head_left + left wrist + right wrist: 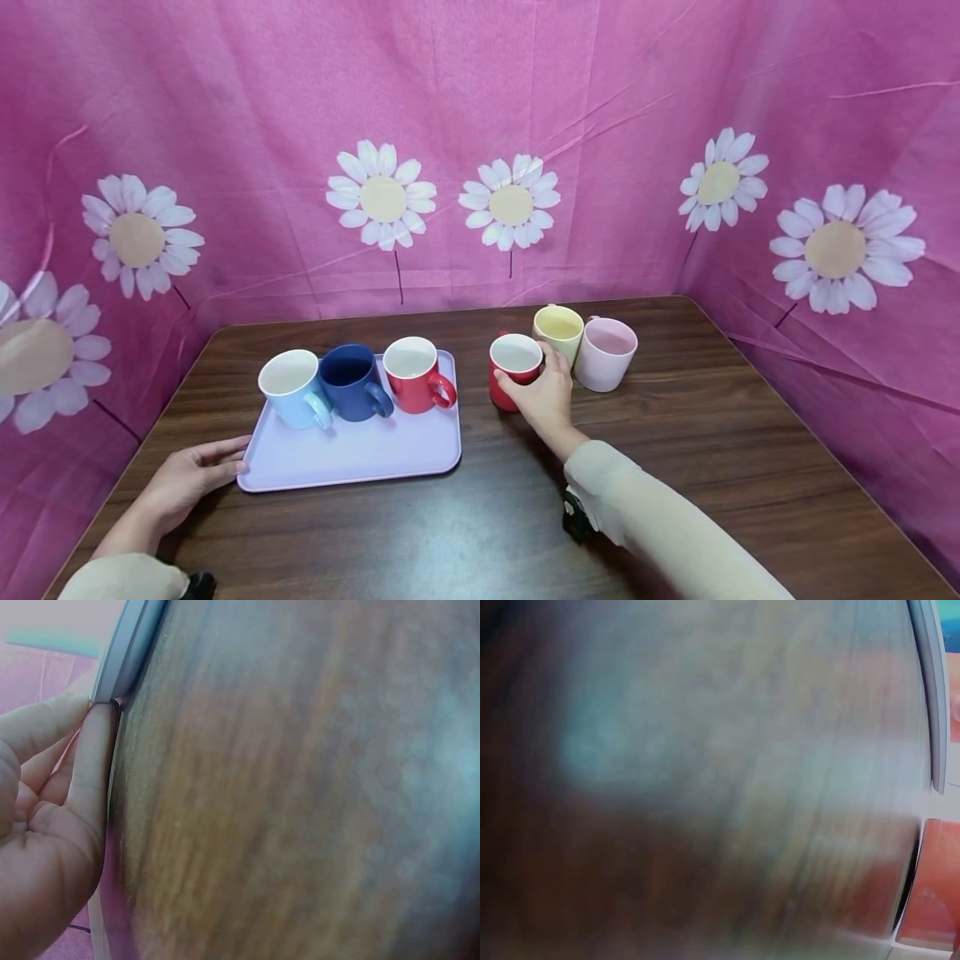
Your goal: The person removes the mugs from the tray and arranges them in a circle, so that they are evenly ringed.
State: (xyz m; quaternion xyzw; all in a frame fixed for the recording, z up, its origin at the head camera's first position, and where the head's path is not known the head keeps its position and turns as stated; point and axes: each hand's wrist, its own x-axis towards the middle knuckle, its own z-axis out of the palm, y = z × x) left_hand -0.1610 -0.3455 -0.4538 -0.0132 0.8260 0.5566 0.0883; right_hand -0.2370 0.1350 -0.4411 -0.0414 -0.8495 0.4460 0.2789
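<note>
My right hand (543, 396) grips a red mug (504, 387) with a white inside, thumb on the near side and fingers around its right side. The mug is upright; whether its base touches the table I cannot tell. In the right wrist view, only the lower part of this red mug (930, 892) shows. At the far left, my left hand (187, 479) pinches the edge of a lilac tray (337, 462) between thumb and finger. On the tray stand a light blue mug (294, 404), a dark blue mug (351, 396) and another red mug (412, 387), handles toward the near right.
Right of the held mug, a yellow mug (559, 329) and a pink mug (604, 358) stand close together. Everything sits on a dark wooden table (480, 533). Behind it hangs a pink cloth (480, 100) printed with white daisies.
</note>
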